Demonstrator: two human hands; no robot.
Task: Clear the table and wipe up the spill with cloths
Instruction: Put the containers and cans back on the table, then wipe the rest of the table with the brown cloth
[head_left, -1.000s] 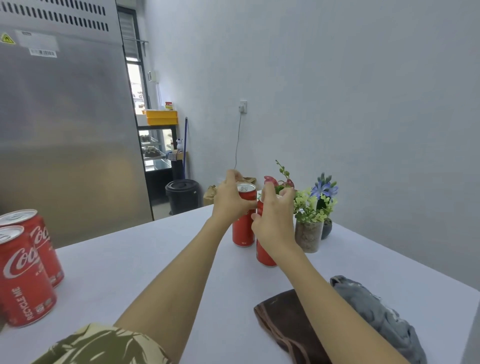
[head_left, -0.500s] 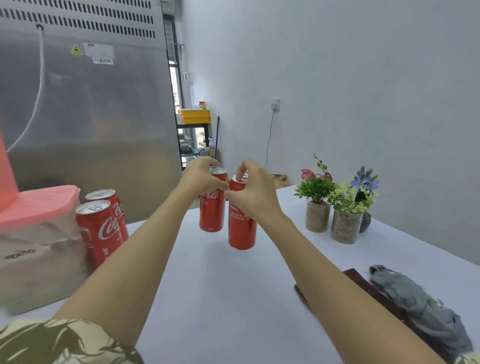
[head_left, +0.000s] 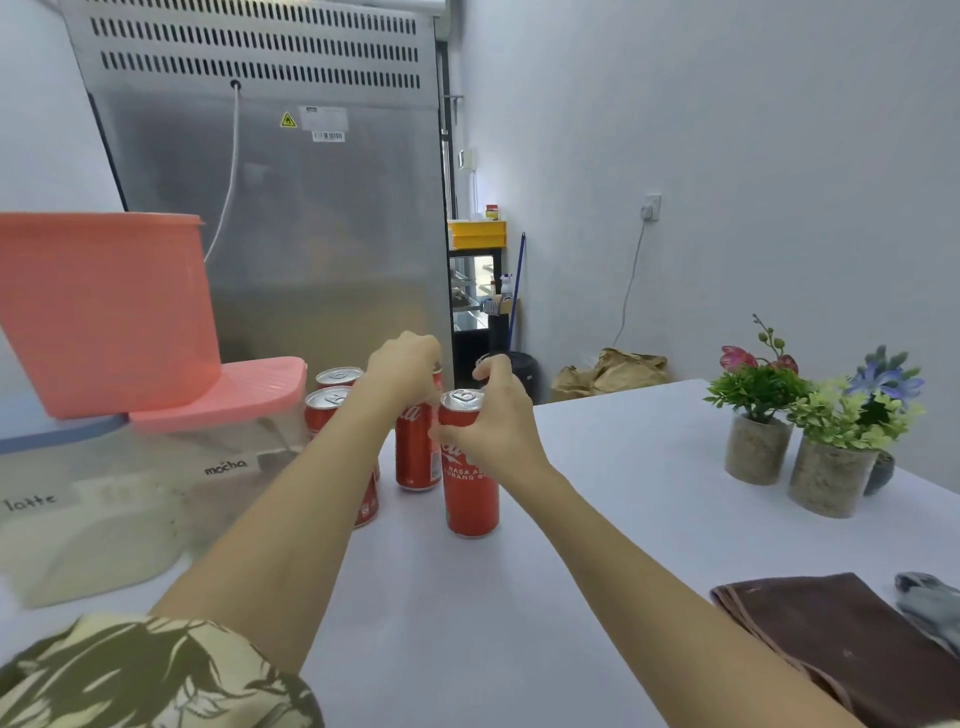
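Here the right hand (head_left: 493, 421) gripped a red can (head_left: 470, 467) around its upper wall, fingers curled just under the rim, and the left hand (head_left: 405, 366) gripped a second can (head_left: 415, 447) the same way near its top. Both cans stood upright toward the left edge of the white surface (head_left: 597, 519), the left one just beside two more cans (head_left: 332, 402) that waited in front of the clear containers (head_left: 156, 483) with pink lids. Such cans looked rigid but thin-walled and smooth; whether full or empty could not be told, so a firm wrap around the upper body, not the lid, seemed the safest hold against slipping or denting. Compared with half a second before, the pair had travelled leftward and come down next to the waiting cans. The brown cloth (head_left: 831, 639) and grey cloth (head_left: 930, 603) lay untouched at the right near edge, the flower pots (head_left: 810, 457) along the right side.
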